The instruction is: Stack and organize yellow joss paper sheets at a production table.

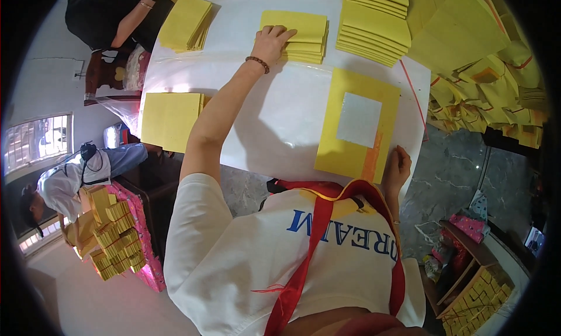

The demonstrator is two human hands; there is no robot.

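Observation:
My left hand (pixel 273 43), with a beaded bracelet at the wrist, reaches across the table and rests on a stack of folded yellow papers (pixel 307 26). Its fingers are apart and bent over the top piece; no paper is lifted. A large yellow sheet (pixel 330 131) with a silvery-white rectangle (pixel 359 119) and an orange strip (pixel 373 154) lies flat at the table's near right. Beside that sheet's right edge, over the table's rim, is my right hand (pixel 399 167). Its fingers are loosely bent, and I see nothing in them.
More yellow stacks lie on the white table (pixel 257 125): one at near left (pixel 169 119), one at far left (pixel 184 23), one at far right (pixel 374 32). Yellow papers heap up at right (pixel 479 84). Two people (pixel 125 29) (pixel 76 178) are at the left, near bundled yellow papers (pixel 120 239).

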